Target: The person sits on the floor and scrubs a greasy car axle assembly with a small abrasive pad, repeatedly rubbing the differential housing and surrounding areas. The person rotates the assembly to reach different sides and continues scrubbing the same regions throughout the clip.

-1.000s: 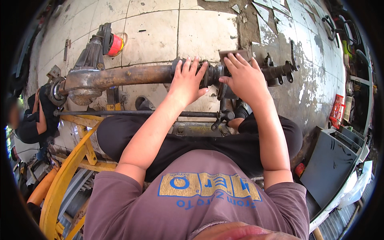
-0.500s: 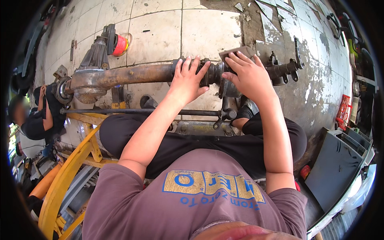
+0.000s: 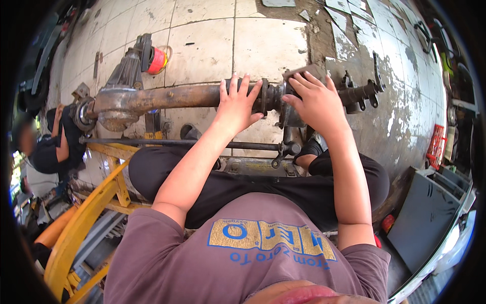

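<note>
A rusty vehicle axle housing (image 3: 177,97) lies across in front of me, its bulky differential casing (image 3: 117,107) at the left. My left hand (image 3: 237,104) rests on the tube with fingers spread, beside a dark ring flange (image 3: 265,96); nothing is in it. At the right end of the housing, my right hand (image 3: 318,101) lies over a brown sheet (image 3: 304,71) that looks like sandpaper, pressing it onto the dark hub part (image 3: 291,115). Its fingers hide much of the sheet. A steering rod (image 3: 217,145) runs below, close to my knees.
A yellow metal frame (image 3: 83,223) stands at lower left. Another person (image 3: 45,147) sits beyond the axle's left end. A red and yellow can (image 3: 158,61) sits behind the differential. Broken tiles (image 3: 340,30) lie far right; a grey metal box (image 3: 422,218) stands near right.
My left hand has slid slightly left along the tube, uncovering more of the ring flange. My right hand stays on the brown sheet, and the whole view has shifted a little.
</note>
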A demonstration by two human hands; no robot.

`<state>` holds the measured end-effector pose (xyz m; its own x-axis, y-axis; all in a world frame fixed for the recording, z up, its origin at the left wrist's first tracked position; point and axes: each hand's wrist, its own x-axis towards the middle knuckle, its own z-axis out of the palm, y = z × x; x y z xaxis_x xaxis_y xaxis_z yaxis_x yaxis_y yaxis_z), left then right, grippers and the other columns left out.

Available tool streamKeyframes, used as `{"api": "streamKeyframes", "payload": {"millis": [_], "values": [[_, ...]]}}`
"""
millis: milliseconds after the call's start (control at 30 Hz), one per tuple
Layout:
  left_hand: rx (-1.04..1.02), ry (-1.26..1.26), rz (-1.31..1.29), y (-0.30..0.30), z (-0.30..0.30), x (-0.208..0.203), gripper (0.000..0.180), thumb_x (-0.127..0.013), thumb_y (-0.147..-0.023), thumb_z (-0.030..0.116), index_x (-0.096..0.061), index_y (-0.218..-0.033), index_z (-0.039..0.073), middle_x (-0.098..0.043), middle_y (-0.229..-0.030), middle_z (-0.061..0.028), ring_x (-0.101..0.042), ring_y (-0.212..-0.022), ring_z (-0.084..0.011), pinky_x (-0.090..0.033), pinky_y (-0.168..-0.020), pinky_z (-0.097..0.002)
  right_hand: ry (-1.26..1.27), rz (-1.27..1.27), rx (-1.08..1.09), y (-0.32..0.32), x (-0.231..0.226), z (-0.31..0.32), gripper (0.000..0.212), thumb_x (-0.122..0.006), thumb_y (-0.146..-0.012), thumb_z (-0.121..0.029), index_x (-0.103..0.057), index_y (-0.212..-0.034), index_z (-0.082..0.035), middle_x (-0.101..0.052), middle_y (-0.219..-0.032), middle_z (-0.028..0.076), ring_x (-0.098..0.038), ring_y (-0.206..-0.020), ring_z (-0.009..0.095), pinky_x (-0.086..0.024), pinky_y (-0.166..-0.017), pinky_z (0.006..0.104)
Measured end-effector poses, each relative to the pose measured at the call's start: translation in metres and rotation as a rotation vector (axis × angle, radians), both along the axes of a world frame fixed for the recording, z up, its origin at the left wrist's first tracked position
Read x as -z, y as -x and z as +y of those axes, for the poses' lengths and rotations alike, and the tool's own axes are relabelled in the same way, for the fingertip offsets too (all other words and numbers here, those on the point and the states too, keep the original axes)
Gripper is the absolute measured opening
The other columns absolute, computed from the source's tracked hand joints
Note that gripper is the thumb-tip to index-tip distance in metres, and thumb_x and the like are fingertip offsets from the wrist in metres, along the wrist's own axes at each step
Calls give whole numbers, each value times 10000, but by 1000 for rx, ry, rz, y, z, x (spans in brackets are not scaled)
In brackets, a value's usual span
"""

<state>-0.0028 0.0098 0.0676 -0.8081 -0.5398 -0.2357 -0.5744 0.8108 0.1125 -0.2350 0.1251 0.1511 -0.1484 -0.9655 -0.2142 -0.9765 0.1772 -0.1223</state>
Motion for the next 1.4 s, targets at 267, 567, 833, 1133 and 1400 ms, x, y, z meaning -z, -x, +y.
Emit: {"api": "streamKeyframes", "payload": {"millis": [267, 567, 833, 1133, 1400], "values": [[5, 13, -5, -2, 1, 4, 1048, -842, -965, 597, -358, -1816, 223, -330, -1836, -194, -273, -1708, -474, -216, -1358, -754, -132, -18, 20, -7, -25, -3, 622, -660, -1121, -554, -679, -1593, -150, -627, -1702, 68, -504, -1639, 305, -424, -1298, 618], [13, 28, 21, 1, -2, 7, 1045, -866, -948, 567, -381, -1804, 215, -361, -1821, -183, -305, -1692, -467, -230, -1360, -736, 118, -34, 7, 3, 8, 7, 674, -667, -1090, -601, -663, -1595, -154, -625, -1703, 59, -520, -1627, 284, -414, -1295, 655], [32, 47, 13, 3, 0, 3, 1029, -845, -964, 599, -380, -1807, 236, -375, -1818, -165, -313, -1690, -450, -233, -1356, -737, 210, -112, 22, 10, 19, 14, 613, -677, -1099, -576, -705, -1548, -159, -692, -1630, 48, -569, -1589, 289, -435, -1290, 609], [18, 37, 55, -3, 0, 6, 1040, -877, -934, 553, -397, -1798, 229, -391, -1802, -162, -317, -1689, -447, -242, -1357, -722, 199, -13, -31, 3, 21, 12, 678, -665, -1100, -609, -656, -1611, -162, -695, -1622, 70, -567, -1588, 318, -411, -1310, 623], [15, 14, 61, -2, -2, 6, 1056, -885, -923, 552, -394, -1797, 219, -382, -1803, -184, -287, -1697, -464, -224, -1357, -740, 299, -20, 38, -1, 20, 9, 580, -710, -1095, -535, -735, -1510, -131, -776, -1489, 107, -650, -1495, 351, -461, -1264, 598]]}}
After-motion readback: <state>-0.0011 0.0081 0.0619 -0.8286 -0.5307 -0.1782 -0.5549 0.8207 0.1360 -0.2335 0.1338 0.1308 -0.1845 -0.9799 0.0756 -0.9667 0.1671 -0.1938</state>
